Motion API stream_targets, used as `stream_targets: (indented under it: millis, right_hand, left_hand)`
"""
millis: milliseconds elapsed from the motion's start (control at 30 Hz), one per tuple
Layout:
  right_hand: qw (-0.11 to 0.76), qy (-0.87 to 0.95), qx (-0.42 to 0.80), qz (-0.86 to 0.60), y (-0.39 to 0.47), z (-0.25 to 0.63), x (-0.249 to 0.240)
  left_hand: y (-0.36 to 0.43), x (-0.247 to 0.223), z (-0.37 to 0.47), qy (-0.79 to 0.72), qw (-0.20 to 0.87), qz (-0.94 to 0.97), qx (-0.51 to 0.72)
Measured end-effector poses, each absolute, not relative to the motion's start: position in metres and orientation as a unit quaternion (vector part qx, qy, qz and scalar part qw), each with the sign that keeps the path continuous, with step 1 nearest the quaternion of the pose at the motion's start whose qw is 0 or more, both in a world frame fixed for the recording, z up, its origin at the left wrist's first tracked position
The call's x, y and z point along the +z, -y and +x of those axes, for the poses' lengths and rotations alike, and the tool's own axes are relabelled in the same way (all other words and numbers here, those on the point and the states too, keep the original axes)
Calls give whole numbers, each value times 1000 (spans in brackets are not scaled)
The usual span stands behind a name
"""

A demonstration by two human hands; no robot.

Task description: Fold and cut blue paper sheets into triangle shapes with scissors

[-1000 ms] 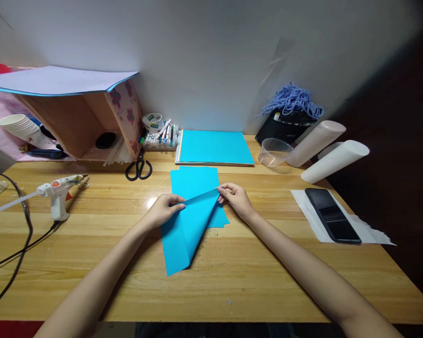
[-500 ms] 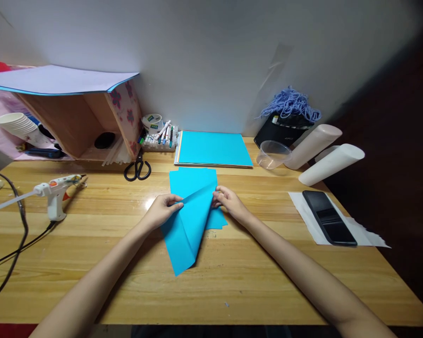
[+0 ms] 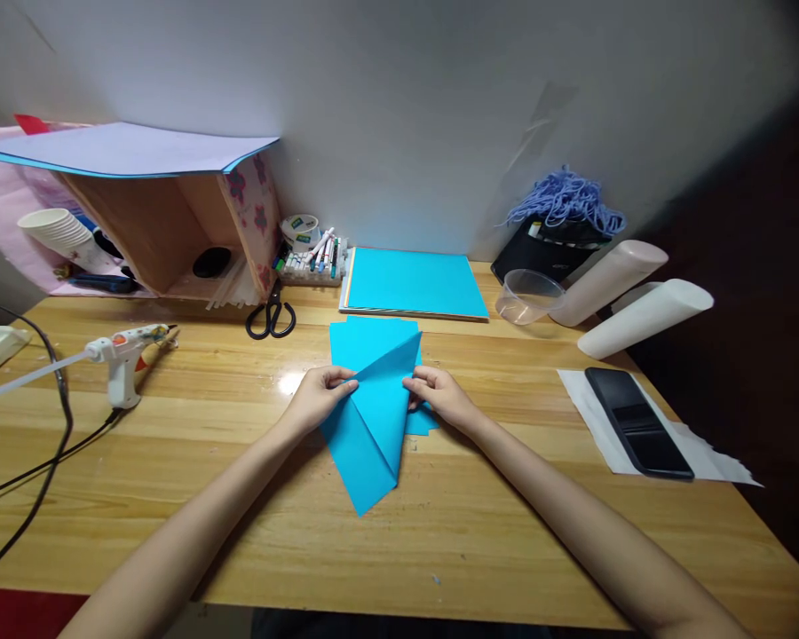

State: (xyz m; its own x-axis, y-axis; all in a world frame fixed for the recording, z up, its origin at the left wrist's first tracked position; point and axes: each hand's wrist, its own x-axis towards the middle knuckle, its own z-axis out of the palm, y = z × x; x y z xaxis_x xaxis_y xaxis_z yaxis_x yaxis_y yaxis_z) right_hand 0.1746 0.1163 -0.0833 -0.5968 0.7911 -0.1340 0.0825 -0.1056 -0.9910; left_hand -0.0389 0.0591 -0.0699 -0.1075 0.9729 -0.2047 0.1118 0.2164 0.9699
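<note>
A sheet of blue paper (image 3: pixel 381 404), folded over on itself at a slant, is held up between both hands. My left hand (image 3: pixel 320 397) pinches its left edge, thumb in front. My right hand (image 3: pixel 441 393) grips the right edge, thumb on the near face and some fingers hidden behind. The folded flap ends in a point at the upper right, and a lower corner hangs toward me. Beneath it, more blue sheets (image 3: pixel 346 337) lie on the wooden table (image 3: pixel 506 532), partly covered by the held one.
Behind lies a blue-topped paper stack (image 3: pixel 413 282). Scissors (image 3: pixel 271 319), markers (image 3: pixel 316 257) and an open box (image 3: pixel 173 222) stand back left; a glue gun (image 3: pixel 125 364) with cable sits left. At right are a clear bowl (image 3: pixel 529 297), white rolls (image 3: pixel 645 318) and a phone (image 3: pixel 637 422).
The fold has become flatter and more sharply creased, its upper point now standing clear at the right. My right hand has slid slightly lower along the paper edge. The view has shifted a little left.
</note>
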Motion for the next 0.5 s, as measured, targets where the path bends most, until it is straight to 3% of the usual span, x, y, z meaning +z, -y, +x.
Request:
stream_targets:
  millis: [167, 500]
  right_hand:
    - [294, 604, 642, -369, -116, 175, -84]
    - [243, 662, 608, -365, -115, 177, -83]
  left_hand:
    - [-57, -70, -34, -597, 520, 414, 449]
    - [-55, -75, -33, -591, 532, 385, 468]
